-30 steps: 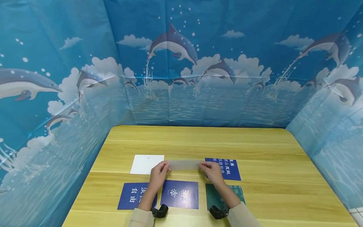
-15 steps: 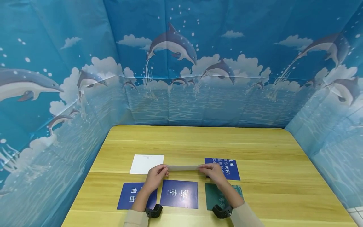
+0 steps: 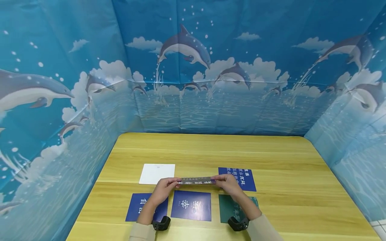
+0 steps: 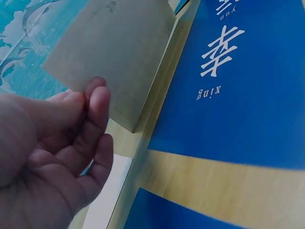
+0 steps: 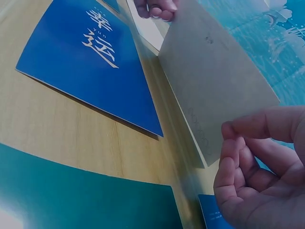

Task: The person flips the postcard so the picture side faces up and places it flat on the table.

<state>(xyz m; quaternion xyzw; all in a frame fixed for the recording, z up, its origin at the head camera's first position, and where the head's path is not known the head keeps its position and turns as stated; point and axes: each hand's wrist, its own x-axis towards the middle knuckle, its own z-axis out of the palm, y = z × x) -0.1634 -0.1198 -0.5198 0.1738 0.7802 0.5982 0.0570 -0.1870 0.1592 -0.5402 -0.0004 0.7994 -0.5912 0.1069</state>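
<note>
Both hands hold one postcard-like card [image 3: 196, 181] above the table, one at each short end. In the head view its dark face with white characters shows at a steep slant. The left hand [image 3: 165, 189] pinches its left end between thumb and fingers; the right hand [image 3: 228, 184] pinches the right end. Both wrist views show the pale back of the card [image 4: 116, 52], with faint small print. Below it on the table lies a blue card with white characters [image 3: 191, 206], apart from both hands.
A white card [image 3: 156, 173] lies behind the left hand, and a blue card with white writing [image 3: 245, 180] behind the right. Under the forearms lie another blue card [image 3: 135, 209] and a green card [image 3: 226, 209]. A dolphin-print curtain [image 3: 193, 110] borders the wooden table [image 3: 271, 150].
The held card has tilted from its pale side, through nearly edge-on, to its dark printed face. Both hands have come slightly lower and keep their grip; the left forearm has shifted left.
</note>
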